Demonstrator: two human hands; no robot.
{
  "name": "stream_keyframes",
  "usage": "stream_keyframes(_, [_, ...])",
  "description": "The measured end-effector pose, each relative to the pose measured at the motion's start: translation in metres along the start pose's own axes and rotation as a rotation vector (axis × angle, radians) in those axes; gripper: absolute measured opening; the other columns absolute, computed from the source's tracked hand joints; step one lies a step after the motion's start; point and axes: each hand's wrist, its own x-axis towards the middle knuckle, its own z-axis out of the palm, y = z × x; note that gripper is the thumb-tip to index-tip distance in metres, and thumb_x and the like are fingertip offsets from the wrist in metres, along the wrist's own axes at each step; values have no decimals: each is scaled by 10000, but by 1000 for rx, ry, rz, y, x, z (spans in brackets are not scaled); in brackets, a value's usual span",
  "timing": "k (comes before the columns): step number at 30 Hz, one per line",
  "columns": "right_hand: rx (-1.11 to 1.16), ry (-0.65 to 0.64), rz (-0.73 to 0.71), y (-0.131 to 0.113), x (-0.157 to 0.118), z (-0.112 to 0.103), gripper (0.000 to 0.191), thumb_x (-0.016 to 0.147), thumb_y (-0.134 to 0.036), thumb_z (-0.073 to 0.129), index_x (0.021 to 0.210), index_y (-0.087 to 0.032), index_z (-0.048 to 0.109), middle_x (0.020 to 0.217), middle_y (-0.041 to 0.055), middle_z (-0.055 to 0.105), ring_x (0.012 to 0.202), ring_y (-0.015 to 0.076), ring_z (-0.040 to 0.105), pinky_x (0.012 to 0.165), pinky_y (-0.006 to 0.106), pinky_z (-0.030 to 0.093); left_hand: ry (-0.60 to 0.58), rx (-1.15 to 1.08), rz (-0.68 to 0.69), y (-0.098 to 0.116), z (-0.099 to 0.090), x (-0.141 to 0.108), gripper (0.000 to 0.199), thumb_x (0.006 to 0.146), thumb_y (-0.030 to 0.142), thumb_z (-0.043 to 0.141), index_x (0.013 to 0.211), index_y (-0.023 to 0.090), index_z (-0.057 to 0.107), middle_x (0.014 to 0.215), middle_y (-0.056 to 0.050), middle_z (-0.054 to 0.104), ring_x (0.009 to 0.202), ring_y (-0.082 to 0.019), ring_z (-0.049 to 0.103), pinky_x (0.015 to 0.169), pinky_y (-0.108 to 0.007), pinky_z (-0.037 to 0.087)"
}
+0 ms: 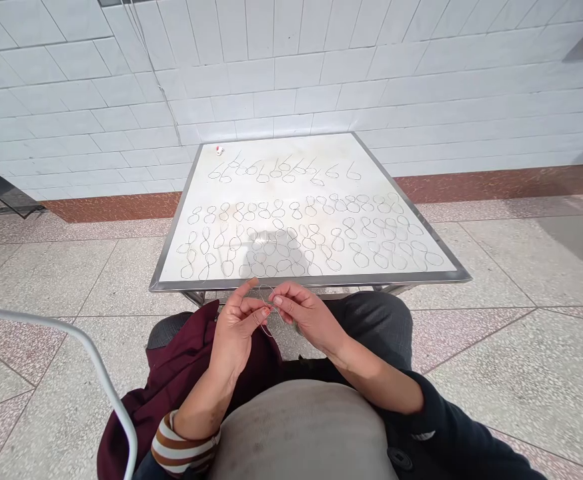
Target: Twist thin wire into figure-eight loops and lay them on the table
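Just in front of the table's near edge, my two hands meet over my lap. My left hand (239, 323) pinches a thin wire loop (266, 330) between thumb and fingers, its index finger stretched toward the table edge. From the other side my right hand (304, 310) grips the same wire between thumb and index finger. The wire is fine, and its exact shape between the fingertips is hard to make out. On the white table (281, 190) beyond lie many wire figure-eights (391, 257) in rows, with single-loop wires with straight tails (354, 173) behind them.
A small red and white object (220, 151) sits at the table's far left corner. The table has a grey metal rim (311, 281) and stands by a white tiled wall (291, 73). A curved pale metal bar (96, 367) is at my left. Cables (159, 83) hang down the wall.
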Motion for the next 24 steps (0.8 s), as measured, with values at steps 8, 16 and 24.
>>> stream_keyframes(8, [36, 5, 8, -3, 0, -1, 202, 852, -403, 650, 888, -204, 644, 686, -30, 522, 586, 89, 448, 529, 215, 398, -14, -26, 15, -5, -6, 2, 537, 703, 176, 791, 1214, 206, 629, 838, -12, 713, 694, -100, 592, 702, -236, 460])
stream_keyframes(16, [63, -43, 27, -3, -1, -1, 212, 862, -405, 639, 934, -207, 657, 705, -15, 586, 661, 115, 548, 596, 243, 461, -11, -32, -17, -6, -6, 1, 509, 722, 182, 781, 1206, 190, 623, 755, 0, 687, 676, -104, 593, 654, -220, 456])
stream_keyframes(24, [-58, 5, -19, -2, -1, -1, 185, 828, -367, 684, 952, -239, 637, 830, -23, 583, 751, 118, 539, 717, 260, 463, -16, -162, -107, -11, -8, 1, 550, 711, 149, 792, 1227, 210, 612, 753, 12, 666, 668, -83, 594, 633, -190, 468])
